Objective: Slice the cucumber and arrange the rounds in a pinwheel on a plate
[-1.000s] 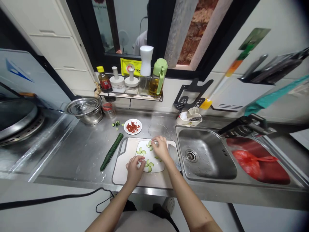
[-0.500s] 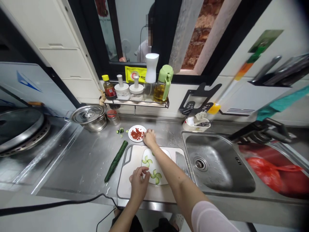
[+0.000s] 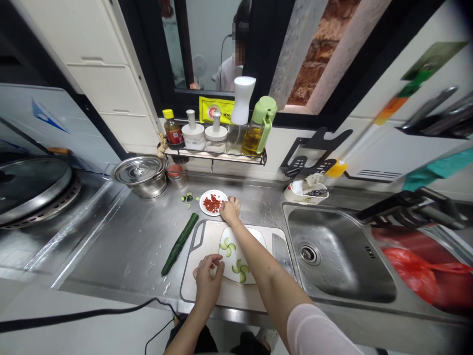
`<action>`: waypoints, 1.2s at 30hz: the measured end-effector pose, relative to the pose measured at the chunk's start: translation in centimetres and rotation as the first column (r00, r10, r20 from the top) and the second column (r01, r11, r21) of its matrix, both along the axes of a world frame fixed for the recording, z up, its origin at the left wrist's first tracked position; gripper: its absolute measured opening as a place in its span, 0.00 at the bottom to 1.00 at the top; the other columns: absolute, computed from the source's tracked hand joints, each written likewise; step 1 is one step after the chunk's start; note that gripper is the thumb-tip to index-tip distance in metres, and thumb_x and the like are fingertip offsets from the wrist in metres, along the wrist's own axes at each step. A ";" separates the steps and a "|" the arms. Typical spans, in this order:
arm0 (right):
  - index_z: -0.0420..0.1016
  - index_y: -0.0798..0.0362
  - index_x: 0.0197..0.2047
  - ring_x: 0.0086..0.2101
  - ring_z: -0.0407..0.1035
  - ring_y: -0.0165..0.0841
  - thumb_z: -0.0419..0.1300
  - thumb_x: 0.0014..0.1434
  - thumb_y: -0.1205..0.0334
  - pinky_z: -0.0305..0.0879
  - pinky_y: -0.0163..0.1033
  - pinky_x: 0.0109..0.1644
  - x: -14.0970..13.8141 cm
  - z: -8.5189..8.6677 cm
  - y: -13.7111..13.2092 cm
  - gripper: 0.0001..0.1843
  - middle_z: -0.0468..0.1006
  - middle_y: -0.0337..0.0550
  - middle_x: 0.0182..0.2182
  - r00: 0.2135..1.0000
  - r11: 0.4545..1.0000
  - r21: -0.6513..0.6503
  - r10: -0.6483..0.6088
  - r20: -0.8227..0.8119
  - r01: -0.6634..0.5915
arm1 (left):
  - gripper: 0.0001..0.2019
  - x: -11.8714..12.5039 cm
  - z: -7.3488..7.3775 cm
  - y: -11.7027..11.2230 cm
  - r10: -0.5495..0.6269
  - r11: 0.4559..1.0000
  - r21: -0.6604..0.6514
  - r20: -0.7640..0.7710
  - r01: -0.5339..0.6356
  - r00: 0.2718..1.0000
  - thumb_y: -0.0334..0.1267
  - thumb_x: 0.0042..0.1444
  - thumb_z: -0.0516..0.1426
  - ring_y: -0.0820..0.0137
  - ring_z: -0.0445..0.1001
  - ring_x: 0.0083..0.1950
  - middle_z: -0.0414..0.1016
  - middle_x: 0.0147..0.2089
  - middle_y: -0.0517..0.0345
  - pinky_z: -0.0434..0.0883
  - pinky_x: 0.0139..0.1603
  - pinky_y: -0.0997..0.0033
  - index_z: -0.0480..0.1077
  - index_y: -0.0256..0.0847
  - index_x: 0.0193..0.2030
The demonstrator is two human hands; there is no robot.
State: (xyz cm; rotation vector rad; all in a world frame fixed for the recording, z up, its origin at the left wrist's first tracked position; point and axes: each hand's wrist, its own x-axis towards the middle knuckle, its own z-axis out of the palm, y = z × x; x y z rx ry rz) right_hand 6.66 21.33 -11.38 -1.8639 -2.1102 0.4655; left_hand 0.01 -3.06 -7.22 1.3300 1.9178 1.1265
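Observation:
My right hand (image 3: 230, 209) reaches to the right edge of a small white dish of red chopped bits (image 3: 213, 202) on the steel counter, fingers curled in a pinch. What they hold is too small to make out. My left hand (image 3: 208, 279) rests on the near left rim of a white plate (image 3: 250, 276) that lies on a white cutting board (image 3: 201, 241), fingers bent. Green cucumber slices (image 3: 227, 245) are laid in pinwheel shapes on the plate. A whole cucumber (image 3: 180, 243) lies left of the board.
A cleaver (image 3: 281, 252) lies at the board's right edge beside the sink (image 3: 340, 261). A lidded pot (image 3: 139, 175) and a shelf of bottles (image 3: 216, 130) stand at the back. A red bag (image 3: 417, 278) fills the right basin. A black cable (image 3: 74, 313) runs along the front.
My right hand left the plate and moved back to the dish of red bits. My left hand stayed at the plate's near rim.

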 end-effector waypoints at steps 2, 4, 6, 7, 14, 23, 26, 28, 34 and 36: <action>0.81 0.52 0.36 0.56 0.51 0.47 0.56 0.56 0.64 0.50 0.49 0.58 0.1 0.0 0.1 0.11 0.67 0.53 0.53 0.994 0.998 -0.026 -0.061 -0.088 0.059 | 0.09 0.0 0.1 0.0 0.002 1.000 -0.006 0.005 -0.002 1.000 0.42 0.56 0.55 0.67 0.72 0.35 0.76 0.32 0.58 0.67 0.46 0.62 0.74 0.44 0.38; 0.81 0.51 0.33 0.55 0.54 0.47 0.58 0.54 0.61 0.52 0.49 0.58 0.3 0.0 0.2 0.09 0.69 0.51 0.52 0.970 0.990 -0.071 -0.136 -0.201 0.124 | 0.10 0.0 0.1 -0.1 0.000 1.000 -0.013 0.008 0.000 1.000 0.43 0.56 0.54 0.66 0.72 0.36 0.76 0.33 0.58 0.68 0.46 0.62 0.74 0.44 0.39; 0.80 0.50 0.31 0.55 0.56 0.46 0.60 0.52 0.58 0.53 0.48 0.58 0.7 0.2 0.4 0.08 0.71 0.48 0.51 0.924 0.979 -0.109 -0.198 -0.327 0.171 | 0.10 0.0 0.0 -0.1 -0.002 1.000 -0.023 0.011 0.003 1.000 0.43 0.56 0.54 0.67 0.72 0.36 0.75 0.33 0.58 0.68 0.47 0.61 0.74 0.44 0.39; 0.80 0.50 0.30 0.54 0.58 0.45 0.60 0.51 0.57 0.54 0.47 0.58 1.0 0.4 0.5 0.08 0.72 0.46 0.50 0.891 0.976 -0.126 -0.216 -0.399 0.180 | 0.10 0.0 0.0 0.0 -0.003 1.000 -0.028 0.012 0.003 1.000 0.43 0.56 0.54 0.67 0.72 0.35 0.75 0.33 0.58 0.67 0.47 0.61 0.74 0.44 0.39; 0.76 0.53 0.31 0.36 0.71 0.32 0.58 0.50 0.57 0.65 0.35 0.45 2.6 1.9 1.2 0.10 0.79 0.42 0.32 0.622 0.974 -0.227 -0.168 -0.765 -0.016 | 0.10 0.8 0.4 0.5 -0.012 0.999 -0.045 0.037 0.014 0.999 0.44 0.55 0.55 0.67 0.71 0.35 0.75 0.32 0.58 0.67 0.46 0.62 0.74 0.43 0.38; 0.69 0.52 0.21 0.27 0.65 0.28 0.60 0.39 0.68 0.64 0.32 0.38 1.7 1.5 1.2 0.04 0.71 0.32 0.21 0.687 0.981 -0.193 -0.151 -0.711 0.015 | 0.11 1.3 0.2 0.0 -0.022 0.999 -0.030 0.051 0.023 0.998 0.44 0.55 0.54 0.68 0.71 0.35 0.73 0.31 0.59 0.67 0.44 0.65 0.74 0.43 0.39; 0.71 0.52 0.25 0.27 0.65 0.27 0.59 0.39 0.69 0.63 0.31 0.36 1.2 1.6 1.4 0.05 0.72 0.31 0.21 0.672 0.979 -0.203 -0.145 -0.727 -0.008 | 0.11 0.8 0.1 -0.3 0.002 0.999 -0.039 0.041 -0.001 0.999 0.44 0.55 0.54 0.67 0.71 0.35 0.74 0.31 0.59 0.67 0.46 0.64 0.74 0.43 0.39; 0.73 0.52 0.27 0.26 0.66 0.27 0.57 0.40 0.70 0.64 0.31 0.36 0.9 1.7 1.4 0.07 0.73 0.32 0.22 0.653 0.975 -0.218 -0.146 -0.743 -0.030 | 0.10 0.5 0.1 -0.4 0.013 0.999 -0.041 0.038 -0.011 0.999 0.44 0.55 0.54 0.67 0.71 0.35 0.74 0.31 0.59 0.67 0.46 0.63 0.74 0.44 0.39; 0.73 0.53 0.24 0.26 0.68 0.27 0.57 0.41 0.71 0.65 0.32 0.37 0.4 2.0 1.3 0.06 0.74 0.33 0.22 0.587 0.954 -0.293 -0.200 -0.784 -0.067 | 0.10 0.3 0.5 -0.4 0.036 0.999 -0.023 0.055 -0.035 0.998 0.43 0.55 0.55 0.67 0.71 0.35 0.73 0.31 0.59 0.68 0.46 0.63 0.74 0.44 0.38; 0.73 0.53 0.25 0.25 0.67 0.26 0.58 0.42 0.71 0.66 0.31 0.34 0.3 2.2 1.4 0.05 0.74 0.33 0.22 0.554 0.940 -0.334 -0.244 -0.796 -0.066 | 0.10 0.4 0.6 -0.5 0.040 0.999 -0.020 0.058 -0.038 0.998 0.43 0.55 0.55 0.68 0.71 0.35 0.73 0.30 0.60 0.68 0.45 0.64 0.74 0.44 0.38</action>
